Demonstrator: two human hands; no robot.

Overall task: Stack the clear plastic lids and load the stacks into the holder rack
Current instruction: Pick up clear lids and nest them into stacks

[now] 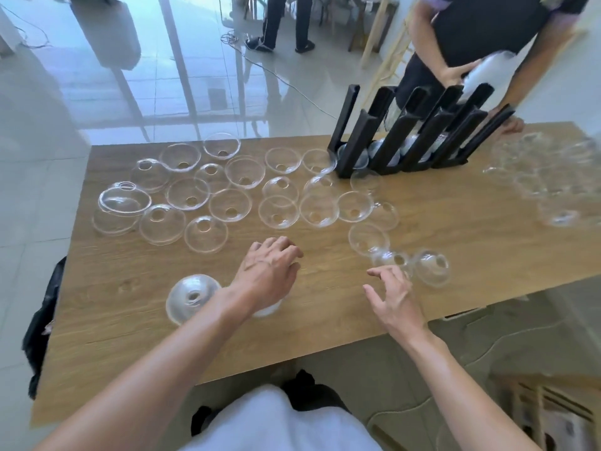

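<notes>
Several clear dome lids [231, 205] lie scattered over the far left half of the wooden table [455, 229], some upright, some upside down. A stack of lids [192, 297] lies on its side near the front left, partly under my left wrist. My left hand [268, 271] hovers over the table with fingers loosely curled, holding nothing. My right hand [392, 296] is spread open just short of two blurred lids [431, 266]. The black holder rack [413, 131] stands at the far edge with some lids in its base.
A second person stands behind the rack holding a stack of lids [487, 71] and resting a hand on the table. More lids [553, 177] lie blurred at the right. A black bag [45, 320] hangs off the table's left edge.
</notes>
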